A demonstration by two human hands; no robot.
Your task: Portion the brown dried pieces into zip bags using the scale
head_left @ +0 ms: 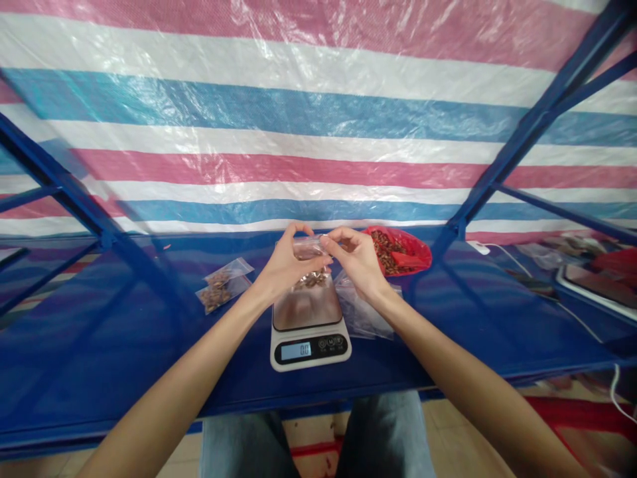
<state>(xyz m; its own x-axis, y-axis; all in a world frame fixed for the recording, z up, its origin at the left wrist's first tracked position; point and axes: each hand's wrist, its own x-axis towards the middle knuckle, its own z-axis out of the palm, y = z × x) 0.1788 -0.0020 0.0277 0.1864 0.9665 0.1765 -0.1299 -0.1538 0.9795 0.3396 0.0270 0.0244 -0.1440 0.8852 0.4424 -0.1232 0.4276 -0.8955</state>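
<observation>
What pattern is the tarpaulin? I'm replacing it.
The tarpaulin: pink, white and blue stripes, in the head view.

Left forearm (179,358): bare, rising from the 7 o'clock edge of the view toward the centre.
Right forearm (462,365): bare, rising from the 5 o'clock edge toward the centre.
Left wrist (256,292): slightly bent, angling the hand toward 2 o'clock.
Right wrist (383,299): slightly bent, angling the hand toward 10 o'clock.
Left hand (288,259): back upward, thumb arched at its 12 o'clock, fingers curled into a pinch.
Right hand (355,262): back upward, fingers curled into a pinch at its 10 o'clock.
Hands: just beside each other, fingertips close together.
</observation>
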